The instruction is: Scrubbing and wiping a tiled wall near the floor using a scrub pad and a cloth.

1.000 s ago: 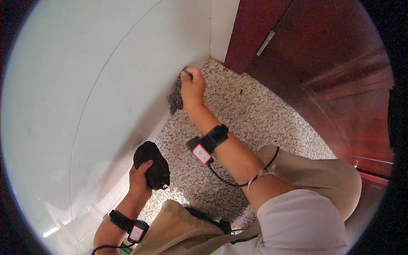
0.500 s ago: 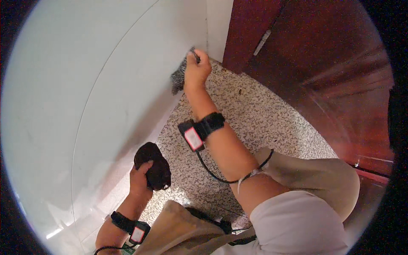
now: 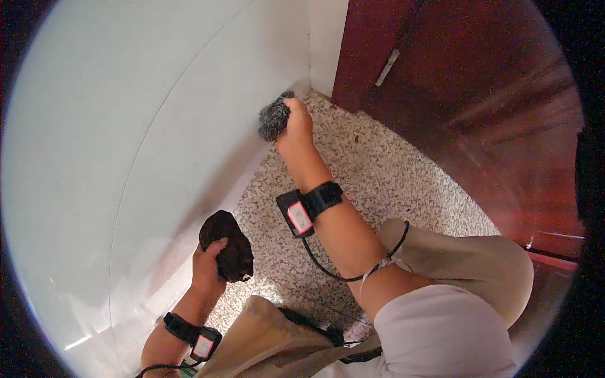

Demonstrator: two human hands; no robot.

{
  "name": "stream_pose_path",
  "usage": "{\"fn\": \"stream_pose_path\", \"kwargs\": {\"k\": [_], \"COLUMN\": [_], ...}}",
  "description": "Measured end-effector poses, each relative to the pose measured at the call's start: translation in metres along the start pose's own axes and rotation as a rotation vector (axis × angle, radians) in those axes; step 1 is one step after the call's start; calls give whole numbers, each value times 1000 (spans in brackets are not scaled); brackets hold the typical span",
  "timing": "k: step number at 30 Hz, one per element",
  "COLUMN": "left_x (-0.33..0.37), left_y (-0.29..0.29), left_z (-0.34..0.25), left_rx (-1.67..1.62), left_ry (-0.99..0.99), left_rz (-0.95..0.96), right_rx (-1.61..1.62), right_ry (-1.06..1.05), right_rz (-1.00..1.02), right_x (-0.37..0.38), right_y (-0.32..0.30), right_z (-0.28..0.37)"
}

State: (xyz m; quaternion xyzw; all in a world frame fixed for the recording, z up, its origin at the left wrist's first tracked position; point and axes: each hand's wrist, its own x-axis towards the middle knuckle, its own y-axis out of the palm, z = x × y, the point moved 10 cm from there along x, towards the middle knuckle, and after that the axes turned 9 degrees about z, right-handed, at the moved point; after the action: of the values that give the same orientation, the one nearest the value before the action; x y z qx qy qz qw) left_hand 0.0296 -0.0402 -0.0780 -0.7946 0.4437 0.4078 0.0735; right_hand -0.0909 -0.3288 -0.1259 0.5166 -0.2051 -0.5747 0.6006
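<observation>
Grasps grey pad (image 3: 273, 121) in right grip (image 3: 299, 124) against wall (image 3: 189, 120), clasps dark bundle (image 3: 233, 255) in left grip (image 3: 207, 263); seems at scrubbing stage; calls next for even pressure on pad.

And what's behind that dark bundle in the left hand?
Around the bundle, pale wall shows on its left and speckled floor on its right. The thumb of the left hand is in front; the other fingers, and whatever lies behind the bundle, are hidden.

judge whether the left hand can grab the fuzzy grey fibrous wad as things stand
Probably not: the left hand holds a dark brown rounded bundle, and the wad is in the right hand.
</observation>
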Motion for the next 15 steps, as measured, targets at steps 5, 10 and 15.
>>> {"fn": "stream_pose_path", "kwargs": {"k": [5,10,15], "left_x": [-3,-5,-5], "left_y": [-1,7,3], "left_z": [11,7,8], "left_rx": [-23,-4,-1], "left_ry": [-37,-9,-17], "left_rz": [30,44,18], "right_rx": [-246,-436,-947], "right_ry": [-178,-229,-580], "right_rz": [-23,-96,-164], "right_x": [-7,2,-18], "right_y": [-8,-25,5], "right_z": [9,20,63]}}
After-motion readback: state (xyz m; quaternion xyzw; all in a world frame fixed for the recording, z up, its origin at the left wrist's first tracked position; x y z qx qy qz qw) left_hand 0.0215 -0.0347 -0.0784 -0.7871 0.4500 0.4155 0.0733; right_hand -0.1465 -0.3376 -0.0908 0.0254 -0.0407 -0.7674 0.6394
